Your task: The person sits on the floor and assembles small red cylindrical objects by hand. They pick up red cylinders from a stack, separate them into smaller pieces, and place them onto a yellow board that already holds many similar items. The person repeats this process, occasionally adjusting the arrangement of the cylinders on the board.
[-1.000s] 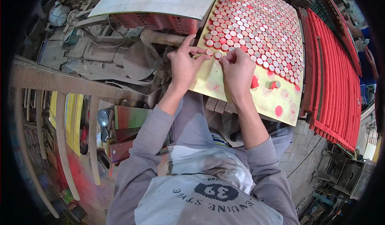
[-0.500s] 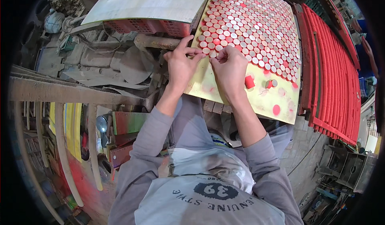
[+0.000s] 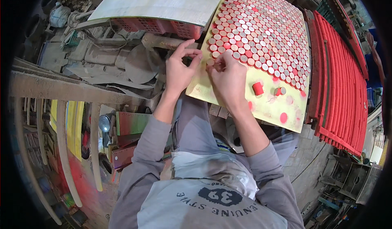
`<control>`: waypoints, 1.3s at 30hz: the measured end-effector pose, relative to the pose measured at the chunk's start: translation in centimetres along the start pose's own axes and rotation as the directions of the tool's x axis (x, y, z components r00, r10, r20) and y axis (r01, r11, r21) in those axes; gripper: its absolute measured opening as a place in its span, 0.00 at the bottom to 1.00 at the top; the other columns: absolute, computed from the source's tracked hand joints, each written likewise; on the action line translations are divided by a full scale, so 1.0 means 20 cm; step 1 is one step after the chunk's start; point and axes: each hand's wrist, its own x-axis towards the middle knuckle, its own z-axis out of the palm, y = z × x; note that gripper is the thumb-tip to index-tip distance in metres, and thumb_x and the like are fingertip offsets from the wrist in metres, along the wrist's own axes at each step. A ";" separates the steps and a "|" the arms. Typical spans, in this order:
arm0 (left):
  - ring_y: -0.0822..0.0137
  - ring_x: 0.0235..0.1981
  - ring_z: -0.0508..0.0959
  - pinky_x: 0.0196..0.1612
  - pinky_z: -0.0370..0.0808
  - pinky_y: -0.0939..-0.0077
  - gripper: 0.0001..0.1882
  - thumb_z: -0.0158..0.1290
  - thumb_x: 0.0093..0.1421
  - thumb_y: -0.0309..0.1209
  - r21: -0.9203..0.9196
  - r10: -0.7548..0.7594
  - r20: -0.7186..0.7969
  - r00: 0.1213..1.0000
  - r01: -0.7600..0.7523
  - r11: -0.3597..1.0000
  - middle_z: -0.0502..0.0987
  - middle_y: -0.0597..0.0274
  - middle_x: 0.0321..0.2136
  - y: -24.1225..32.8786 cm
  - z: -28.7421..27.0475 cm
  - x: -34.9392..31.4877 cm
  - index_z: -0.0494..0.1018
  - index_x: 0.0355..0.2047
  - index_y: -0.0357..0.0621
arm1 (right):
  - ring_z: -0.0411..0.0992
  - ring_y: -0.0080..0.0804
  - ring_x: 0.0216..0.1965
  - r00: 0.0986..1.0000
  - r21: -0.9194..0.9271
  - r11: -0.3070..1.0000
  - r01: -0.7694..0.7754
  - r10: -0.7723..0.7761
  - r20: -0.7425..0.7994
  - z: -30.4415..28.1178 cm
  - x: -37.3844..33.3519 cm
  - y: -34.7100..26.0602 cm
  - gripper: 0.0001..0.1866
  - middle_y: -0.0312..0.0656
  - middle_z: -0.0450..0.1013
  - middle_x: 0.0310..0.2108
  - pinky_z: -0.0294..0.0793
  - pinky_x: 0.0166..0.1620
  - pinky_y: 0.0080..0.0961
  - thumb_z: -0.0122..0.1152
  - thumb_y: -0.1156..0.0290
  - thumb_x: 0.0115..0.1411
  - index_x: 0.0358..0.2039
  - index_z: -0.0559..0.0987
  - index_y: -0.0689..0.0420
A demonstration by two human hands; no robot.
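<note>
Many small red cylinders with pale round tops stand upright in packed rows on a yellow board. At the near left corner of the rows, my right hand is closed in a pinch on one pale-topped cylinder; its fingertips partly hide it. My left hand is just off the board's left edge, thumb and fingers curved apart with nothing visible between them. Two loose pieces are on the bare yellow strip: a red cylinder on its side and another lying cylinder.
A pale panel rests over a red plastic crate at the far left. Stacked red strips stand right of the board. A dusty wooden rack fills the left. My legs are under the board's near edge.
My right hand has shifted slightly left and down at the row's corner. My left hand has drawn a little away from the cylinders, its fingers wider apart. The view has shifted slightly.
</note>
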 end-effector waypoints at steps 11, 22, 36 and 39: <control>0.70 0.35 0.81 0.46 0.77 0.74 0.32 0.71 0.48 0.28 0.153 0.124 0.045 0.991 -0.130 0.980 0.84 0.61 0.35 -0.03 -0.01 0.00 0.74 0.54 0.40 | 0.75 0.32 0.26 0.987 -0.015 1.000 0.017 -0.019 -0.159 -0.30 -0.14 -0.03 0.14 0.42 0.77 0.26 0.75 0.32 0.31 0.74 0.80 0.46 0.30 0.75 0.63; 0.71 0.34 0.80 0.44 0.77 0.74 0.29 0.70 0.50 0.27 0.287 0.170 -0.050 0.984 -0.149 0.946 0.85 0.62 0.34 -0.08 0.01 0.02 0.74 0.53 0.40 | 0.74 0.49 0.42 0.986 -0.375 0.919 -0.124 0.158 0.061 -0.47 -0.22 0.12 0.18 0.51 0.73 0.39 0.76 0.45 0.39 0.71 0.73 0.52 0.44 0.81 0.59; 0.73 0.32 0.79 0.44 0.76 0.74 0.32 0.71 0.47 0.30 0.315 0.231 0.037 0.972 -0.231 0.921 0.83 0.69 0.30 -0.05 0.01 0.00 0.75 0.53 0.46 | 0.75 0.48 0.40 0.987 -0.314 0.941 -0.130 0.152 0.046 -0.46 -0.22 0.14 0.16 0.50 0.74 0.38 0.76 0.45 0.39 0.70 0.74 0.52 0.43 0.82 0.59; 0.73 0.31 0.79 0.42 0.76 0.73 0.30 0.70 0.47 0.30 0.347 0.237 -0.030 0.971 -0.212 0.914 0.83 0.70 0.29 -0.08 0.01 0.02 0.75 0.52 0.47 | 0.75 0.48 0.41 0.986 -0.315 0.939 -0.136 0.160 0.051 -0.46 -0.21 0.14 0.16 0.50 0.74 0.39 0.76 0.45 0.39 0.70 0.74 0.52 0.44 0.82 0.59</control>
